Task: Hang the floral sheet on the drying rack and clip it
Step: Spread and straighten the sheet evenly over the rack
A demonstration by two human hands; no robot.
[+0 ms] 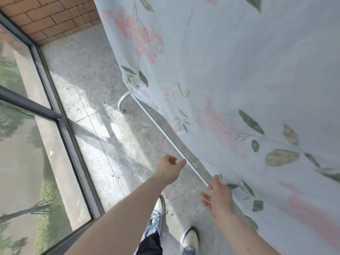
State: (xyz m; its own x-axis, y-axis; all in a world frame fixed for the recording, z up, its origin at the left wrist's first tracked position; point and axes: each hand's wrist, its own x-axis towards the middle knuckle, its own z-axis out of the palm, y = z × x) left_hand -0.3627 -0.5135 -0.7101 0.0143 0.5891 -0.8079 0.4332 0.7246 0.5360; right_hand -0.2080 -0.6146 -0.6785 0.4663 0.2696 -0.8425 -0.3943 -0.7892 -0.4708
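The floral sheet [230, 70], pale blue with pink flowers and green leaves, hangs spread across the right and top of the view. A white bar of the drying rack [165, 134] runs diagonally below the sheet's lower edge, ending in a curved white foot [122, 102] on the floor. My left hand [170, 167] is open with fingers apart, its fingertips just short of the bar. My right hand [218, 196] is open too, fingers spread, at the near end of the bar and beside the sheet's edge. Neither hand holds anything. No clips are visible.
The grey concrete floor [103, 126] lies below, sunlit in patches. A dark-framed glass wall [60, 115] runs along the left, and a brick wall [53, 17] stands at the top left. My two shoes [189, 238] are at the bottom centre.
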